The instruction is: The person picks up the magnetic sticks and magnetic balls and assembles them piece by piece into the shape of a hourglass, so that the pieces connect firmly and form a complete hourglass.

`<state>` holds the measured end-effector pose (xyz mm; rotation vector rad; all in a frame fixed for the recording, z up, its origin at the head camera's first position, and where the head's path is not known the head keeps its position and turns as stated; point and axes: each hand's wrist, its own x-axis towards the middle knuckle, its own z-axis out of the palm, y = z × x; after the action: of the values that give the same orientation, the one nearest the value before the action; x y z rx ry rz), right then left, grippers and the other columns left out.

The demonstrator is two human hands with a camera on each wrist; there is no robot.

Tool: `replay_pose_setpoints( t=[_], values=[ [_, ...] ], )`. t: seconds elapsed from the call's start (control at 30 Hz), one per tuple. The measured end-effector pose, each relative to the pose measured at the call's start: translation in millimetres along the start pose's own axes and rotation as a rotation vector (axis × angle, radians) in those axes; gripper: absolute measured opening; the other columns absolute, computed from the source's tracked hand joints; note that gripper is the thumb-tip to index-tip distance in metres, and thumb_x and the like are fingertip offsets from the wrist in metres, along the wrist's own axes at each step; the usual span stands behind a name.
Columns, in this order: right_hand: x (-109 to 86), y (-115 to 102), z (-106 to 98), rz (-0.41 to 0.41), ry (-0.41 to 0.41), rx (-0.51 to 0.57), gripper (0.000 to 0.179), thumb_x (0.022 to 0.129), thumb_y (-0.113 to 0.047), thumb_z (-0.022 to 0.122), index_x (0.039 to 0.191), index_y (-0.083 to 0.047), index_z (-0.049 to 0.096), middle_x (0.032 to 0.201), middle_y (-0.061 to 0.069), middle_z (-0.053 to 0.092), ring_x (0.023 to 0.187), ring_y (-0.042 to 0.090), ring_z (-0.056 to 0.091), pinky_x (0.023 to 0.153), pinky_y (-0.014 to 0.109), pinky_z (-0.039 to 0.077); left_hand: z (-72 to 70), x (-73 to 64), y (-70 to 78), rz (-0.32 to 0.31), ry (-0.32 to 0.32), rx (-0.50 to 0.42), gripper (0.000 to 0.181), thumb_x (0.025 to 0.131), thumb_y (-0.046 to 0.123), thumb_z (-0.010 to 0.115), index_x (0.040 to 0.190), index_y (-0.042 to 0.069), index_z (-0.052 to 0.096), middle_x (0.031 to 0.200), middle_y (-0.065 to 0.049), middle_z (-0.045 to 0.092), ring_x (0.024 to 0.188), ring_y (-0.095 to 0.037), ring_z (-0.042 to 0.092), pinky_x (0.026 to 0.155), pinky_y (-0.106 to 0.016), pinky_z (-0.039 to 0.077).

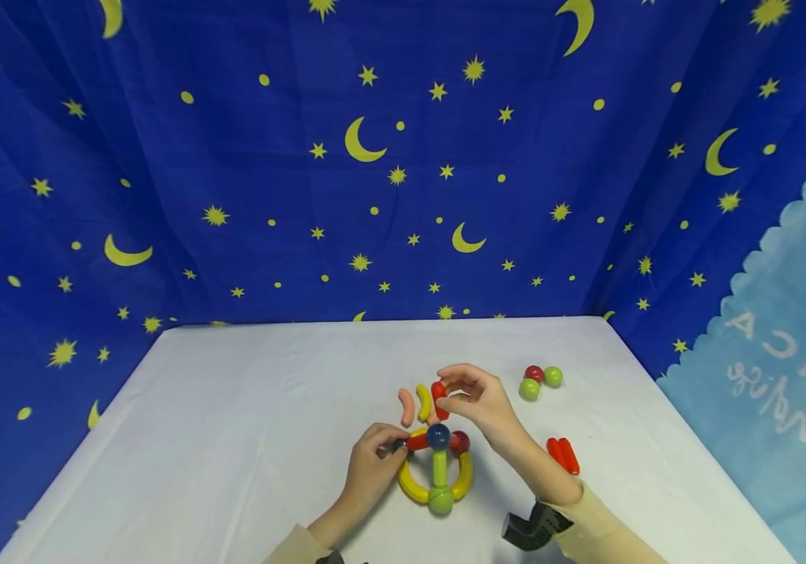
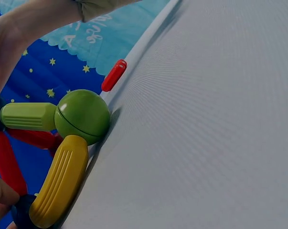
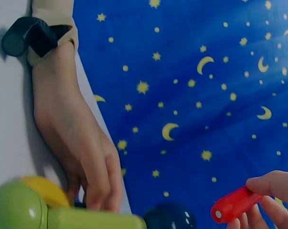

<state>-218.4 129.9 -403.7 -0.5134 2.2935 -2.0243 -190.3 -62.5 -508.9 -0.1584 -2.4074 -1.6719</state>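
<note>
A magnetic ball-and-stick frame stands on the white table, with curved yellow rods (image 1: 411,488) around its base. Its dark blue top ball (image 1: 438,436) joins red rods and a light green rod (image 1: 439,470), which runs down to a green ball (image 2: 82,117). At the frame's left corner, my left hand (image 1: 369,462) pinches a dark blue ball (image 2: 23,212), partly covered by the fingers. My right hand (image 1: 483,403) holds a loose red rod (image 3: 235,204) between thumb and fingers, just behind the frame; a metal tip shows at the rod's end.
Behind the frame lie a pink curved rod (image 1: 406,406) and a yellow curved rod (image 1: 423,403). Farther right are two green balls (image 1: 529,389) with a red ball (image 1: 533,374). Two red rods (image 1: 562,456) rest beside my right forearm. A blue starry curtain (image 1: 403,196) borders the table.
</note>
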Motion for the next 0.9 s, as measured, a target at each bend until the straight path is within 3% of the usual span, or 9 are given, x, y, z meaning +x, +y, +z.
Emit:
replay_pose_setpoints(
  t=[0.27, 0.57, 0.7, 0.9],
  values=[
    [-0.1, 3.4, 16.0, -0.066, -0.102, -0.026, 0.033, 0.080, 0.001, 0.067, 0.112, 0.005, 0.060, 0.094, -0.010, 0.063, 0.084, 0.006, 0.059, 0.077, 0.019, 0.052, 1.7, -0.2, -2.4, 0.008, -0.004, 0.009, 0.018, 0.076, 0.002, 0.070, 0.089, 0.014, 0.073, 0.094, 0.000, 0.066, 0.080, -0.006, 0.055, 0.067, -0.017, 0.045],
    [-2.1, 7.7, 14.7, -0.067, -0.112, -0.022, 0.033, 0.081, -0.001, 0.066, 0.113, 0.007, 0.060, 0.095, -0.011, 0.064, 0.084, 0.005, 0.060, 0.078, 0.019, 0.051, 0.9, 0.8, -0.3, -0.005, -0.016, 0.018, 0.018, 0.076, 0.003, 0.069, 0.090, 0.014, 0.073, 0.095, 0.000, 0.065, 0.081, -0.009, 0.055, 0.069, -0.017, 0.044],
    [-5.2, 10.3, 4.6, -0.040, -0.070, -0.017, 0.032, 0.086, -0.006, 0.065, 0.114, 0.008, 0.058, 0.097, -0.006, 0.065, 0.087, 0.006, 0.061, 0.081, 0.019, 0.052, 1.6, 1.4, -1.2, -0.007, -0.017, 0.023, 0.018, 0.077, 0.003, 0.069, 0.090, 0.014, 0.073, 0.095, 0.000, 0.065, 0.082, -0.010, 0.055, 0.069, -0.017, 0.044],
    [-13.9, 19.3, -23.4, 0.063, 0.076, -0.014, 0.031, 0.089, -0.012, 0.064, 0.113, 0.007, 0.058, 0.095, -0.008, 0.065, 0.089, 0.006, 0.062, 0.083, 0.022, 0.053, 1.7, 0.4, -2.8, 0.002, -0.011, 0.026, 0.018, 0.077, 0.004, 0.069, 0.091, 0.015, 0.073, 0.096, 0.000, 0.065, 0.082, -0.009, 0.055, 0.069, -0.017, 0.044]
  ],
)
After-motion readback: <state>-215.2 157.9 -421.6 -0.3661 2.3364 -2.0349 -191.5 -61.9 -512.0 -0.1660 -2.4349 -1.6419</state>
